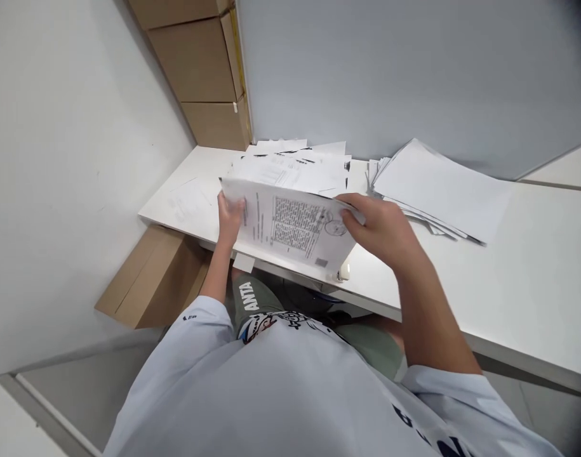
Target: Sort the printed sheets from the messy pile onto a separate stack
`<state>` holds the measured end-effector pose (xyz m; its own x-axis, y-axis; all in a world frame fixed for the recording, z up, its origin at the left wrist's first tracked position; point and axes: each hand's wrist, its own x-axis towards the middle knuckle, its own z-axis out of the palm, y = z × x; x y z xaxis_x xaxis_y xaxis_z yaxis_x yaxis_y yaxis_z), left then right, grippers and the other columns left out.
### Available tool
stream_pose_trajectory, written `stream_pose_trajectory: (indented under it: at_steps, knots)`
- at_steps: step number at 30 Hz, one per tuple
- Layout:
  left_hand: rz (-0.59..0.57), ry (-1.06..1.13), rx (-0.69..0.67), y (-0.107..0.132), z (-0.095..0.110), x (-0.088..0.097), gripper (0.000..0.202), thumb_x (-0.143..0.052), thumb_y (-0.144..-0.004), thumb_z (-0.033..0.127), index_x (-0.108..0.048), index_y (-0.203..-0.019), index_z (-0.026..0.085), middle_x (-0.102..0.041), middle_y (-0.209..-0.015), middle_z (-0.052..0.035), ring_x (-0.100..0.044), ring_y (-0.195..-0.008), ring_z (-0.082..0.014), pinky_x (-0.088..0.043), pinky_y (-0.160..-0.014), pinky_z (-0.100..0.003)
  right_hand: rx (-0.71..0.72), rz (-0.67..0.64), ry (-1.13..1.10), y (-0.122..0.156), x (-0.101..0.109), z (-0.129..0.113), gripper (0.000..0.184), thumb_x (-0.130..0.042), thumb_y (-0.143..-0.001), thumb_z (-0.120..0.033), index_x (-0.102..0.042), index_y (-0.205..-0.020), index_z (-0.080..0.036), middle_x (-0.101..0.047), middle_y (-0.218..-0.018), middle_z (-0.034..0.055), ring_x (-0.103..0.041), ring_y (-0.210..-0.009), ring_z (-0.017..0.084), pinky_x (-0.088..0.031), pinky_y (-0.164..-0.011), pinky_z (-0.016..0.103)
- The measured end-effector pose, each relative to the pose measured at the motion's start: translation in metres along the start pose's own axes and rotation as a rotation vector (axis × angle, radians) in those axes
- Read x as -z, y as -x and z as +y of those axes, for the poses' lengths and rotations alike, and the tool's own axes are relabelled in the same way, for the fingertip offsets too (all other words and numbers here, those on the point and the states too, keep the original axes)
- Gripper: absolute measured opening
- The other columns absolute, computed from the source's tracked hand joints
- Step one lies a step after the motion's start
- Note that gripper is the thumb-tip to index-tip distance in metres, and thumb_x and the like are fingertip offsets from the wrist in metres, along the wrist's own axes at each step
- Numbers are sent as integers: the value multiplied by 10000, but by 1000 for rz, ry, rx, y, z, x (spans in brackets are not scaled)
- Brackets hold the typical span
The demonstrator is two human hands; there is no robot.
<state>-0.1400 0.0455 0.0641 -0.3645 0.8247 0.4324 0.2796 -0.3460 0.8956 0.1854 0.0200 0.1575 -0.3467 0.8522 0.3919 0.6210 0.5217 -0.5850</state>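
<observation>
Between my two hands a printed sheet of paper (290, 222) is held up on its long side, its text and a round stamp facing me. My left hand (230, 216) grips its left end, thumb on the printed face. At the upper right corner my right hand (373, 225) pinches it, thumb in front. Whether more than one sheet is in my hands I cannot tell. Just behind lies a loose pile of printed papers (294, 166), partly hidden by the held sheet.
To the right, a fanned stack of blank-looking sheets (442, 184) lies on the white desk (533, 279). Cardboard boxes (199, 70) are stacked at the back left against the wall. Another cardboard box (152, 273) stands below the desk's left end. A small cream object (344, 271) sits near the front edge.
</observation>
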Motion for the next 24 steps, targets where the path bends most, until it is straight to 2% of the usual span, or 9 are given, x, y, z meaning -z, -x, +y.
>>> stream_pose_trajectory:
  at_steps: [3,6,9,12,15,17,20,22,24]
  knots:
    - [168,42,35,14,-15,2,343,-583,-895,544,-618,-947,207,-647,-939,-62,-641,-950,-202,-506,-908,-343,-89,81,-305,6,-24,9,310,-598,-860,-294,-626,-1165,-247,-714,-946,41,-684,-899,221,-526,-762,360]
    - [358,-23,-9,37,-26,-5,307,-477,-959,477,-592,-880,204,-619,-819,-32,-631,-848,-173,-493,-873,-322,-208,198,-554,23,-57,15,238,-602,-869,-330,-625,-1084,-233,-690,-848,22,-684,-848,201,-534,-803,381]
    - [219,-294,-42,55,-39,-19,331,-422,-979,469,-614,-936,203,-662,-866,-55,-635,-883,-191,-481,-853,-334,-301,171,-582,45,-96,10,219,-591,-871,-364,-641,-1035,-229,-693,-860,35,-671,-851,208,-520,-849,410]
    - [7,-548,-69,62,-51,-28,388,-392,-993,461,-640,-845,201,-677,-825,-73,-627,-872,-218,-467,-837,-358,-258,-51,-543,78,-133,-1,231,-551,-884,-395,-674,-999,-237,-704,-922,59,-652,-878,226,-506,-849,408]
    - [-25,-605,-38,60,-58,-31,444,-347,-1017,445,-627,-769,205,-674,-798,-77,-622,-828,-214,-459,-800,-349,-188,-226,-558,125,-151,0,249,-503,-907,-408,-688,-893,-243,-686,-886,61,-628,-859,223,-495,-826,377]
    - [-44,-600,-10,59,-60,-32,449,-347,-1023,447,-619,-760,204,-672,-787,-73,-620,-806,-208,-455,-780,-340,-284,-215,-510,159,-153,14,261,-514,-899,-428,-664,-816,-232,-649,-808,50,-599,-793,212,-486,-805,367]
    - [-73,-597,12,58,-62,-33,438,-359,-1025,443,-619,-772,197,-680,-804,-70,-621,-813,-203,-452,-787,-337,-583,-52,-395,190,-159,46,331,-661,-768,-532,-612,-815,-208,-612,-808,43,-559,-787,214,-479,-822,394]
    - [-70,-587,15,57,-63,-35,421,-374,-1022,431,-626,-783,194,-689,-816,-68,-627,-823,-199,-454,-799,-336,-730,31,-451,193,-170,61,488,-742,-636,-597,-596,-879,-200,-631,-905,62,-569,-887,236,-469,-882,427]
    - [-50,-556,19,55,-64,-37,405,-394,-1016,424,-630,-784,190,-692,-818,-64,-633,-814,-191,-462,-806,-334,-769,-5,-632,182,-182,67,547,-716,-619,-646,-604,-904,-193,-656,-950,77,-585,-953,251,-468,-906,437]
